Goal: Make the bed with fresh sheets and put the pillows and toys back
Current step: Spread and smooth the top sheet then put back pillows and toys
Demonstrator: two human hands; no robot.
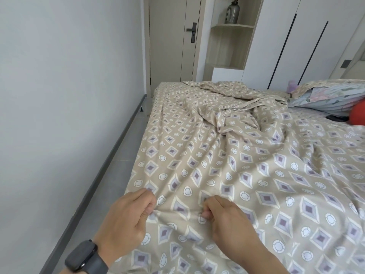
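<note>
A beige sheet (pixel 246 159) with a diamond and circle print covers the bed, wrinkled and bunched into a twisted heap towards the far end. My left hand (pixel 128 216), with a dark watch on the wrist, pinches a fold of the sheet near the bed's left edge. My right hand (pixel 227 220) pinches the same fold a little to the right. A floral pillow (pixel 331 97) lies at the far right, with a purple toy (pixel 292 85) behind it and a red round toy (pixel 358 113) at the frame edge.
A narrow strip of grey floor (pixel 118 161) runs between the bed and the white wall on the left. Beyond the bed stand a closed door (pixel 171 42), an open shelf unit with a grey jug (pixel 232 13), and a white wardrobe (pixel 296 42).
</note>
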